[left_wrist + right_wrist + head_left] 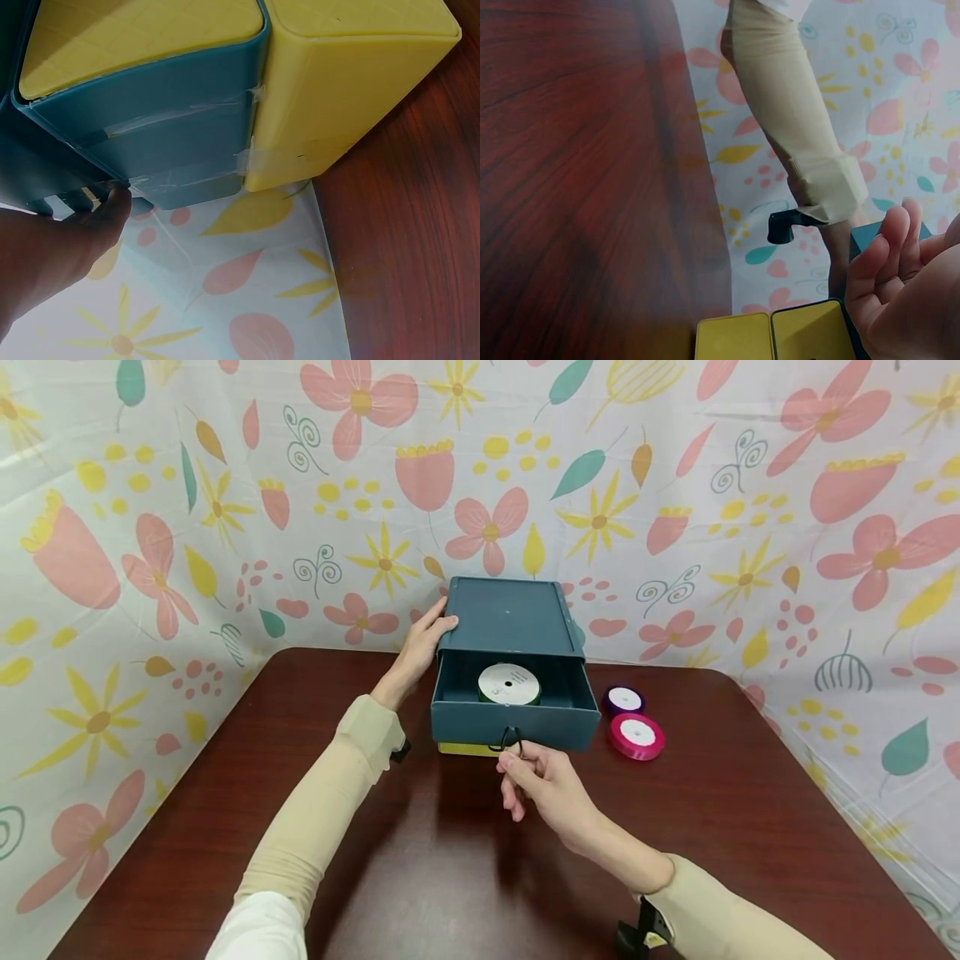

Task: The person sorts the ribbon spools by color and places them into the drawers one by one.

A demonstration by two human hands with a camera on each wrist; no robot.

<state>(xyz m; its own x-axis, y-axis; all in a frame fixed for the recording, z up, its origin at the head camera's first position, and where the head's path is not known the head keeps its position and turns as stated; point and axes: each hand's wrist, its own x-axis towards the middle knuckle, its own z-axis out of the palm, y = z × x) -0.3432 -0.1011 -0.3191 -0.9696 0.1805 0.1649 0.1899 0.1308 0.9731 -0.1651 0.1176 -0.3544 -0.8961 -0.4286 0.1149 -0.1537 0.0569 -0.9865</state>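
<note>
A dark teal drawer box [504, 618] stands toward the back of the table, its top drawer [517, 727] pulled partway out. Inside that drawer lies a ribbon spool [508, 683] with a white label and green edge. My right hand [551, 789] pinches the black cord loop [512, 732] on the drawer's front between thumb and finger. Against the box's left side, near the top, rests my left hand [422, 647], its thumb over the upper edge. In the left wrist view, the left hand [71, 244] touches the teal casing [172, 142].
Two ribbon spools, one purple [624, 699] and one magenta [636, 737], lie right of the box. Beneath the drawer shows a yellow front [468, 749]. A yellow casing [330, 105] is taped beside the teal one. Patterned cloth [487, 468] hangs behind the brown table [750, 810].
</note>
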